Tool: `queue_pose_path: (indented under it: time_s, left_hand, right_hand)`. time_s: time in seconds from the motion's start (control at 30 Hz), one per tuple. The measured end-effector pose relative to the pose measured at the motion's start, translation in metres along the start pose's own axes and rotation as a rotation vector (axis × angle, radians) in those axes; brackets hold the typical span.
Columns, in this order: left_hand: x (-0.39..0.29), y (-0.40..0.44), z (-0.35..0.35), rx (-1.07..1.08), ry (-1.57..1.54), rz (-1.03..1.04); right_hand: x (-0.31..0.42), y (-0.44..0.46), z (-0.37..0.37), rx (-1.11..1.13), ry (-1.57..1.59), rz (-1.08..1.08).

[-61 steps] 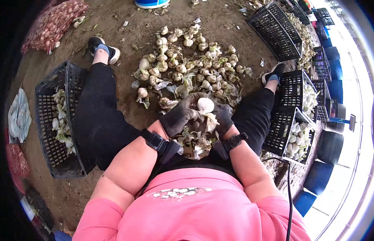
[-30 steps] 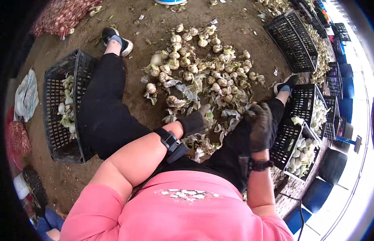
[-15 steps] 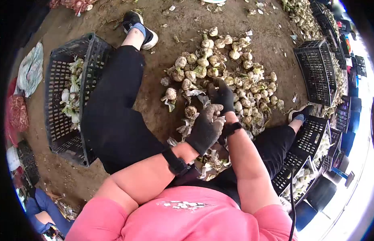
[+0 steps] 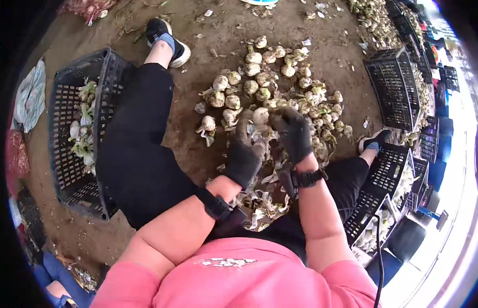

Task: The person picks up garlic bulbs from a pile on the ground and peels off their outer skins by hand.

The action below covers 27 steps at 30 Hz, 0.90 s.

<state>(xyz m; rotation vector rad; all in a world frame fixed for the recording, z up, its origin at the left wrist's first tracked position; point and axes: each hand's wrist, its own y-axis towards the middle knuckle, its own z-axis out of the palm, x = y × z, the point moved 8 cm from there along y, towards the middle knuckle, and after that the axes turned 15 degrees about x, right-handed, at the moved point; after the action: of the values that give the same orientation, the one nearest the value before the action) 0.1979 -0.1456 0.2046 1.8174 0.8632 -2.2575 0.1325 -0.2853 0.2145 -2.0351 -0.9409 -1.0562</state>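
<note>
A pale garlic bulb (image 4: 260, 116) with dirty skin sits between the fingertips of my two dark-gloved hands, above a heap of garlic bulbs (image 4: 321, 110) on the ground. My left hand (image 4: 244, 156) has its fingers and thumb bent about the bulb's left side. On the other side, my right hand (image 4: 293, 134) has its fingers curled in close to the same bulb. Whatever those right fingers hold is hidden by the glove and blur. Loose garlic skins (image 4: 264, 205) lie below my hands, between my legs.
At the left stands a black plastic crate (image 4: 77, 197) with some trimmed garlic inside. Another black crate (image 4: 390, 90) stands at the right, and crates of white garlic (image 4: 385, 226) are beside my right leg. A person's blue-clad leg (image 4: 62, 274) shows at the lower left.
My left hand has moved up and left, its fingers straightening toward the bulb. My right hand has turned and shifted slightly down. A garlic bulb now shows between them. The whole view has shifted a little.
</note>
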Motion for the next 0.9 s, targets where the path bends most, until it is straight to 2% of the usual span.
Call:
queue_pose_path:
  time_s: [0.03, 0.07, 0.1, 0.13, 0.17, 0.2, 0.23, 0.27, 0.3, 0.37, 0.43, 0.5, 0.57, 0.63, 0.67, 0.7, 0.77, 0.8, 0.83, 0.9]
  left_hand:
    - [0.008, 0.003, 0.001, 0.019, 0.003, 0.015]
    - [0.016, 0.007, 0.014, 0.173, 0.077, 0.143]
    - [0.004, 0.002, 0.029, 0.324, 0.154, 0.270]
    - [0.008, -0.002, 0.036, 0.397, 0.061, 0.189]
    - [-0.006, -0.007, 0.040, 0.412, 0.069, 0.206]
    - [-0.008, -0.011, 0.047, 0.474, -0.307, 0.085]
    - [-0.007, -0.016, 0.057, 0.524, -0.681, -0.047]
    - [-0.007, -0.025, 0.062, 0.579, -0.722, -0.128]
    - [-0.012, -0.029, 0.065, 0.591, -0.712, -0.119]
    - [-0.017, -0.039, 0.076, 0.689, -0.710, -0.137]
    - [-0.002, -0.038, 0.075, 0.735, -0.642, -0.147]
    - [-0.019, -0.034, 0.053, 0.514, -0.179, 0.061]
    - [-0.027, -0.037, 0.046, 0.501, -0.090, 0.022]
    - [-0.045, -0.040, 0.047, 0.503, 0.183, 0.230]
    - [-0.034, -0.035, 0.051, 0.558, 0.115, 0.175]
    - [-0.027, -0.030, 0.049, 0.557, 0.110, 0.172]
    - [-0.022, -0.027, 0.051, 0.648, -0.023, 0.132]
    - [-0.021, -0.032, 0.054, 0.701, -0.228, 0.067]
    - [-0.024, -0.035, 0.055, 0.698, -0.235, 0.065]
    - [-0.032, -0.038, 0.057, 0.727, -0.262, 0.125]
  right_hand:
    - [0.013, -0.014, -0.007, 0.009, -0.116, -0.023]
    - [0.024, -0.039, -0.007, 0.036, -0.105, -0.158]
    - [0.029, -0.052, -0.011, 0.043, -0.156, -0.066]
    - [0.028, -0.065, -0.020, -0.054, 0.162, -0.052]
    - [0.025, -0.077, -0.026, -0.149, 0.482, -0.047]
    - [0.020, -0.091, -0.034, -0.293, 0.778, -0.041]
    - [0.015, -0.102, -0.039, -0.347, 0.739, -0.073]
    - [0.023, -0.105, -0.034, -0.244, 0.735, -0.067]
    - [0.031, -0.109, -0.028, -0.141, 0.729, -0.059]
    - [0.007, -0.116, -0.004, 0.075, 0.447, -0.005]
    - [0.001, -0.125, -0.011, -0.060, 0.115, 0.051]
    - [0.027, -0.133, -0.014, -0.085, 0.097, -0.015]
    - [0.047, -0.138, -0.015, -0.099, 0.087, -0.074]
    - [0.069, -0.141, -0.013, -0.107, -0.331, -0.155]
    - [0.072, -0.141, -0.012, -0.102, -0.376, -0.182]
    - [0.069, -0.141, -0.010, -0.098, -0.376, -0.179]
    - [0.053, -0.137, -0.009, -0.064, -0.117, -0.118]
    - [0.050, -0.139, -0.008, -0.051, -0.006, -0.059]
    - [0.048, -0.138, -0.007, -0.045, -0.008, -0.055]
    - [0.046, -0.140, -0.018, -0.189, -0.088, -0.082]
